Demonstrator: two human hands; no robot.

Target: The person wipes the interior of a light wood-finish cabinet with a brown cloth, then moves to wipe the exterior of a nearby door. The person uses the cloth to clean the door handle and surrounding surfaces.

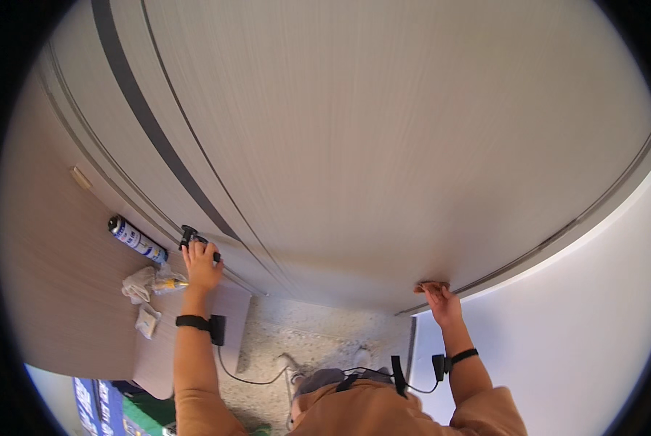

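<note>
A tall wood-grain door [369, 163] with a dark vertical stripe [156, 131] fills the view before me. At its left side my left hand [201, 270] is closed over a black door handle [188, 235], whose lever end shows beyond the fingers. Low on the right, my right hand [445, 306] pinches a folded brown cloth [431, 286] and presses it to the door face near the right edge. The fingers partly cover the cloth.
On a wooden shelf [230, 310] at left are a spray can [137, 238], a crumpled plastic bag [139, 284], a yellow-handled tool [170, 284] in clear wrapping and a small white packet [148, 320]. A white wall [532, 338] stands at right. The speckled floor [281, 327] lies below.
</note>
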